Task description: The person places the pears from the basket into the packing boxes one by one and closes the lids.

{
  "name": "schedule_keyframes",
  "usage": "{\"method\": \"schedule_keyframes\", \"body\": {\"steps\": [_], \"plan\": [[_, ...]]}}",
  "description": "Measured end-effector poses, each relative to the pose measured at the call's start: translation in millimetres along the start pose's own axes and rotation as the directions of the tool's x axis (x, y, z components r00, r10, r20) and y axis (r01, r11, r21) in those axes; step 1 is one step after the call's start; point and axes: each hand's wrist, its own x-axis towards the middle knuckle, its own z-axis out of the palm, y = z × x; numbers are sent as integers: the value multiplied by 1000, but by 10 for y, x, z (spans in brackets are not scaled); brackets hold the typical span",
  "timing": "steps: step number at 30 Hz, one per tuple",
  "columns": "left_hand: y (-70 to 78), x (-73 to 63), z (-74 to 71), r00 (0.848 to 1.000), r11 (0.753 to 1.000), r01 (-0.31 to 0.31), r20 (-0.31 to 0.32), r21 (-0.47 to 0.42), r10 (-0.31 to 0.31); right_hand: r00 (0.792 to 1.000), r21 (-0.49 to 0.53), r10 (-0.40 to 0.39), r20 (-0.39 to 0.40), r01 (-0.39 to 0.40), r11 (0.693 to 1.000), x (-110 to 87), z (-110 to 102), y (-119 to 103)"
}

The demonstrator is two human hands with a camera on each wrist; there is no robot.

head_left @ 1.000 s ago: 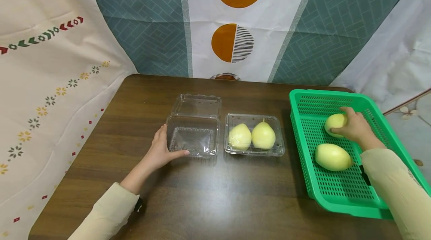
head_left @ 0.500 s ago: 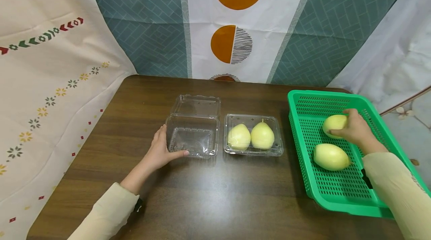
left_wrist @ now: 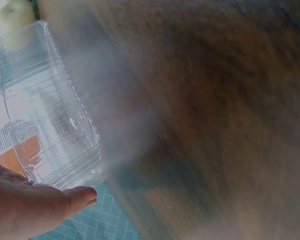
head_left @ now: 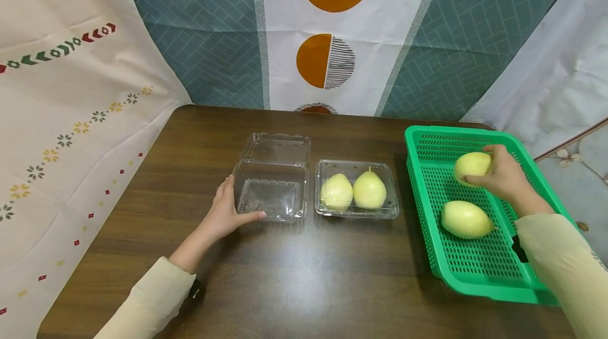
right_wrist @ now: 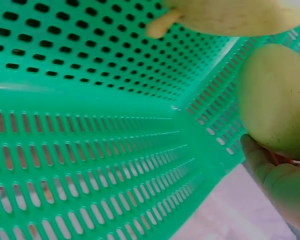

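Observation:
My left hand [head_left: 223,212] rests on the near left corner of a clear plastic clamshell box [head_left: 241,191], whose lid is flipped back. Its fingers lie straight along the left wall and the thumb [left_wrist: 80,196] along the front. My right hand [head_left: 507,176] grips a yellow-green pear [head_left: 472,168] inside the green basket [head_left: 429,233], thumb on one side and fingers on the other. In the right wrist view this pear [right_wrist: 275,100] hangs near the basket's wall. Another pear [head_left: 467,219] lies on the basket floor, closer to me.
A closed clear box [head_left: 358,215] containing two pears stands between the open box and the basket. Brown wooden table [head_left: 294,281] spreads in front of the boxes. Patterned cloths [head_left: 209,38] hang along the back and sides.
The pear in my right hand has risen slightly from the basket floor, the fingers now closer round it. My left hand and the boxes stay in place.

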Motion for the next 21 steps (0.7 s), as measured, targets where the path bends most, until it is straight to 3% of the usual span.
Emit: {"method": "schedule_keyframes", "body": {"steps": [21], "plan": [[2, 0, 9, 1000, 1000, -8, -10, 6, 8, 998, 8, -42, -37, 43, 999, -13, -130, -332]]}}
